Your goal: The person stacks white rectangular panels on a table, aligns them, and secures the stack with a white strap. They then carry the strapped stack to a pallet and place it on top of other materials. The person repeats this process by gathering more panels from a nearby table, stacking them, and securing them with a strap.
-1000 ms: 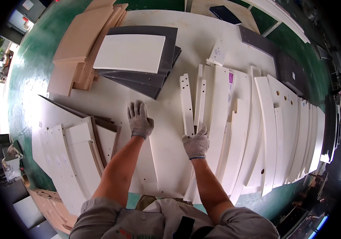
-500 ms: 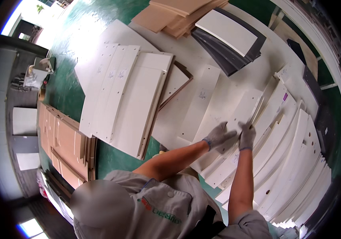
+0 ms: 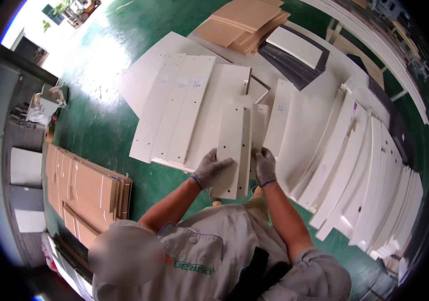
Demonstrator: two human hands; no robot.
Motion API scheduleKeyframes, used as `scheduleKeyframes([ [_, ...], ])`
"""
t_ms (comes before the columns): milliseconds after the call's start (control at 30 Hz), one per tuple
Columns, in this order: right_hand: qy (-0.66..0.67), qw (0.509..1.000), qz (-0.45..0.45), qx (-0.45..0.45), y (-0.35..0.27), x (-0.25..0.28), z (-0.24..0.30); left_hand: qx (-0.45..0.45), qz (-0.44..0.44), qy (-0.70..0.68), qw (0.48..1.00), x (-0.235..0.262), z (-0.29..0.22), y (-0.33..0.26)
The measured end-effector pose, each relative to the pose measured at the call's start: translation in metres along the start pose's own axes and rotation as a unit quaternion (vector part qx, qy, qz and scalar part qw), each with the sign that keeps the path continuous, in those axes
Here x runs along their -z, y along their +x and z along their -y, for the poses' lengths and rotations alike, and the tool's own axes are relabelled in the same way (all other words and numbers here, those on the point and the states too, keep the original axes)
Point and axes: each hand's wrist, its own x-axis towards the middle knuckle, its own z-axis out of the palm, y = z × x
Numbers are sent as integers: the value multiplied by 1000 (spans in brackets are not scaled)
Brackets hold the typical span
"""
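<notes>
Between my gloved hands, narrow white panels (image 3: 230,143) with small drilled holes stand on end, fanned slightly apart. My left hand (image 3: 213,169) is closed on their left edge, its thumb across the front face. On the other side my right hand (image 3: 264,167) is closed round the right edge of the held panels; its fingertips are partly hidden. Just beyond is a stack of wider white panels (image 3: 177,108), which the held ones partly cover. One more white strip panel (image 3: 278,110) lies on the table right of my hands.
Many white panels (image 3: 370,170) stand in a leaning row at the right. Dark grey boards (image 3: 295,67) with a white one on top lie at the far side, beside brown boards (image 3: 244,22). Brown cardboard (image 3: 86,183) is stacked on the green floor (image 3: 96,110) to the left.
Both hands have moved left from the leaning row and now hold narrow white panels, raised in front of the wider stack. My view has shifted too.
</notes>
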Motion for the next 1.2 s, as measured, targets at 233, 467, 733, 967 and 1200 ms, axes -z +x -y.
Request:
scheduleKeyframes([
  [233,-119,981,-93,123,-39,-63,-17,-43,-35,144,988,106,-13,-17],
  [467,-163,979,-75,94,-42,-51,-2,-7,53,88,995,114,-15,-8],
  [733,277,940,125,-153,-58,-46,-10,-149,-36,313,937,89,7,3],
  [967,283,932,190,-122,-31,-48,-6,-36,-22,289,956,82,4,18],
  [1200,229,966,97,-76,-25,-51,-8,-73,-160,444,879,97,2,-6],
])
